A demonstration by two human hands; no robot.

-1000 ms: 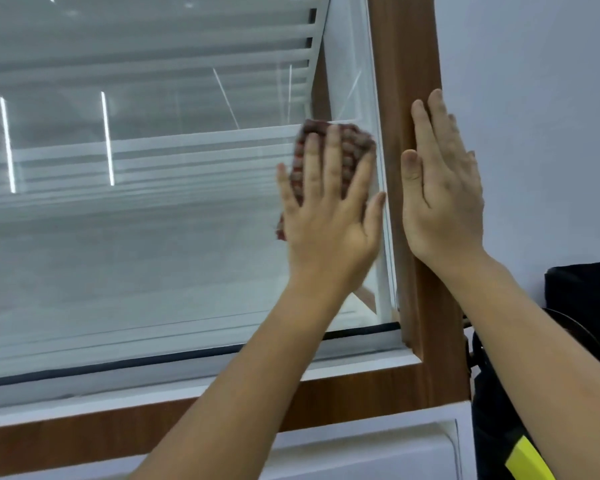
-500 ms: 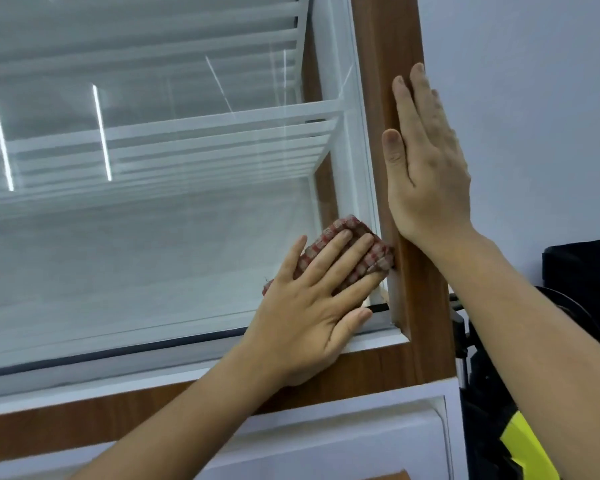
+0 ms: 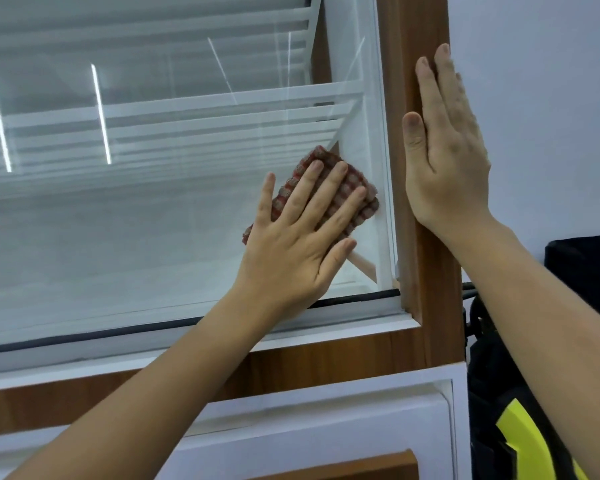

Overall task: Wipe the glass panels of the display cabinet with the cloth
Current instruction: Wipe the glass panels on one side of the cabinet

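A red checked cloth [image 3: 362, 202] lies flat against the cabinet's front glass panel [image 3: 136, 220], near its lower right corner. My left hand [image 3: 298, 244] presses the cloth to the glass with fingers spread over it. My right hand [image 3: 447, 147] rests flat and open on the brown wooden post [image 3: 426, 271] at the cabinet's right edge, holding nothing. White shelves [image 3: 187, 109] show through the glass.
A wooden rail and a white lower panel [image 3: 326, 427] run below the glass. A black and yellow bag [image 3: 520, 427] stands to the right of the cabinet, in front of a pale wall [image 3: 551, 98].
My left hand slid the cloth down to the bottom right corner, then back up the glass a little. My right hand stayed on the post.
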